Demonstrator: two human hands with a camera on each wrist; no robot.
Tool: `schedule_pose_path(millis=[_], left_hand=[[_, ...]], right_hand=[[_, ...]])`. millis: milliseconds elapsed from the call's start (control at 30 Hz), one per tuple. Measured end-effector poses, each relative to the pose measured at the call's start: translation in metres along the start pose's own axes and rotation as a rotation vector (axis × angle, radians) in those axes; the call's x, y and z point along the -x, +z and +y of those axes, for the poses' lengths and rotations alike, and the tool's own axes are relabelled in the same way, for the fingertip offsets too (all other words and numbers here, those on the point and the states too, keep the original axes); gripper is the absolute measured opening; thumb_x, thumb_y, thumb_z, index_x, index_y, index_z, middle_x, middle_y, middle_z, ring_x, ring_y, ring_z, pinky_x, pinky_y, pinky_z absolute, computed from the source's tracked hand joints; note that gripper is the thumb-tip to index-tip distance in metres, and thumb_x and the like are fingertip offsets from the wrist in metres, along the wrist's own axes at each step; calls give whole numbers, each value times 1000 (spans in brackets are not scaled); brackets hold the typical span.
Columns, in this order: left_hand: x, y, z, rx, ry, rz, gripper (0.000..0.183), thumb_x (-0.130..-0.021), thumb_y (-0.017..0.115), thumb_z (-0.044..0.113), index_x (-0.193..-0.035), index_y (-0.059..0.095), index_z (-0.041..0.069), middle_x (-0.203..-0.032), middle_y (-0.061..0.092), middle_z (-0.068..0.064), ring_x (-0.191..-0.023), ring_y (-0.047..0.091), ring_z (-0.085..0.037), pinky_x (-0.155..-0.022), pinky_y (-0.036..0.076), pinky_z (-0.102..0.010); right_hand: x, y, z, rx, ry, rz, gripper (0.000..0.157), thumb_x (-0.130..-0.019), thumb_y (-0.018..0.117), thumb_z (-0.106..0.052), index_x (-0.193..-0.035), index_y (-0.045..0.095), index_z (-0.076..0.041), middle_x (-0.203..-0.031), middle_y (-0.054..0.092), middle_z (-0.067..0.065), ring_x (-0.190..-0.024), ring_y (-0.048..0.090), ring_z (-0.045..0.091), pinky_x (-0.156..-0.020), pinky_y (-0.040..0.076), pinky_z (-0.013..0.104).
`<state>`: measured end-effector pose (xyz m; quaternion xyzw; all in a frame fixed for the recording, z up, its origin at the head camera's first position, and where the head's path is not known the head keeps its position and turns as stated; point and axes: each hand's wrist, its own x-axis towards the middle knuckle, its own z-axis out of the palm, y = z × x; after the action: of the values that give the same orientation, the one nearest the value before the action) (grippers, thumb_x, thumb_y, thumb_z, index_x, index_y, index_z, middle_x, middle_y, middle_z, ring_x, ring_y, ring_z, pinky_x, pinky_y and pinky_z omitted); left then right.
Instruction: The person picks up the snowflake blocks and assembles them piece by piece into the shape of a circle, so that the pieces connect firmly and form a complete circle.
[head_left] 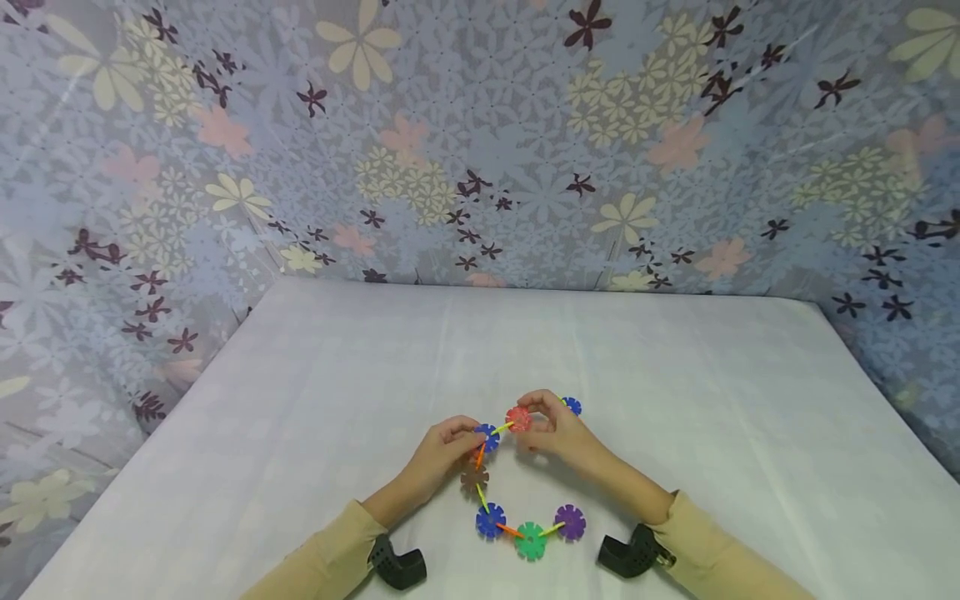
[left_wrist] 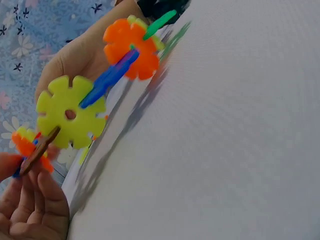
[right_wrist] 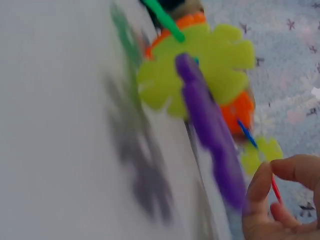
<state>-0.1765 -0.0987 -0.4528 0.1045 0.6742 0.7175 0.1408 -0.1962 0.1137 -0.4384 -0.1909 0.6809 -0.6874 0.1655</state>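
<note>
A curved chain of notched plastic discs runs between both hands in the head view. My left hand [head_left: 438,457] pinches a blue disc [head_left: 491,435] near the chain's far left bend. Thumb and fingertips of my right hand [head_left: 564,432] pinch a red disc [head_left: 517,418], joined to that blue disc by a yellow disc seen edge-on. Below the left hand follow a brown disc [head_left: 474,479], another blue disc [head_left: 491,522], a green disc [head_left: 530,543] and a purple disc [head_left: 571,523], linked by edge-on orange and yellow discs. A further blue disc [head_left: 573,406] shows behind the right hand, partly hidden.
The discs are over a table with a white cloth [head_left: 300,400]. Floral fabric [head_left: 495,150] hangs behind the table and along its sides. A black wrist device [head_left: 401,567] sits at the left sleeve, and another black device [head_left: 628,552] at the right.
</note>
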Motion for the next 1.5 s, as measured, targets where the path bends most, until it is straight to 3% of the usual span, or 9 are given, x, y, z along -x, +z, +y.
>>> schedule_pose_path(millis=[100, 167, 300, 433, 667, 867, 1033, 1167, 1500], left_hand=[[0, 1, 0, 34, 1, 42, 17, -85, 55, 1, -95, 52, -13, -71, 54, 1, -59, 48, -7, -57, 41, -20], [1, 1, 1, 45, 2, 53, 14, -84, 55, 0, -92, 53, -11, -71, 54, 0, -58, 48, -8, -56, 41, -20], [0, 1, 2, 83, -18, 64, 6, -83, 53, -2, -86, 53, -7, -67, 53, 1, -55, 47, -6, -53, 40, -18], [1, 1, 3, 107, -49, 71, 3, -83, 51, 0, -80, 53, -2, -62, 51, 1, -49, 43, -4, -47, 38, -17], [3, 1, 7, 64, -95, 54, 21, -88, 56, 19, -76, 51, 1, -54, 44, 2, -41, 36, -7, -39, 30, -17], [0, -2, 7, -18, -131, 35, 36, -91, 52, 25, -99, 59, -10, -53, 44, 4, -39, 33, -3, -37, 29, -16], [1, -2, 13, -36, -143, -13, 36, -92, 51, 25, -101, 60, -9, -48, 40, 5, -38, 32, -4, -38, 29, -16], [1, -2, 14, -72, -155, -7, 34, -87, 58, 25, -98, 63, -7, -50, 41, 5, -38, 32, -3, -37, 29, -17], [0, -4, 6, -69, -120, -31, 27, -85, 61, 18, -97, 63, -7, -58, 50, 3, -38, 30, -4, -37, 27, -18]], right_hand=[[0, -15, -9, 171, -43, 21, 34, -81, 58, 3, -110, 42, 10, -105, 49, 20, -71, 56, 17, -59, 46, 26], [1, -24, -17, 371, -50, 45, 25, -81, 61, 0, -102, 49, 6, -96, 53, 16, -69, 55, 17, -57, 46, 27], [4, -37, -29, 803, 21, 73, 20, -76, 70, -7, -85, 53, 0, -78, 51, 7, -65, 47, 16, -56, 41, 29], [6, -40, -29, 987, 130, 52, 31, -71, 75, -15, -82, 51, -1, -71, 45, 4, -65, 40, 16, -57, 36, 30], [7, -39, -28, 949, 204, 32, 30, -67, 77, -8, -82, 52, -3, -71, 47, 3, -66, 42, 17, -58, 37, 30], [6, -38, -24, 791, 113, -27, 25, -66, 74, 2, -77, 54, -9, -75, 49, 1, -70, 42, 18, -57, 38, 29], [5, -28, -19, 490, -5, -70, 16, -75, 67, 4, -77, 53, -3, -74, 55, 5, -64, 55, 20, -56, 47, 29], [5, -15, -16, 231, 10, -78, 9, -78, 63, 6, -79, 54, 3, -77, 60, 15, -65, 62, 28, -58, 50, 36], [6, -4, -6, 334, -114, 11, 12, -74, 70, 0, -72, 59, -1, -70, 59, 5, -58, 56, 14, -54, 48, 28]])
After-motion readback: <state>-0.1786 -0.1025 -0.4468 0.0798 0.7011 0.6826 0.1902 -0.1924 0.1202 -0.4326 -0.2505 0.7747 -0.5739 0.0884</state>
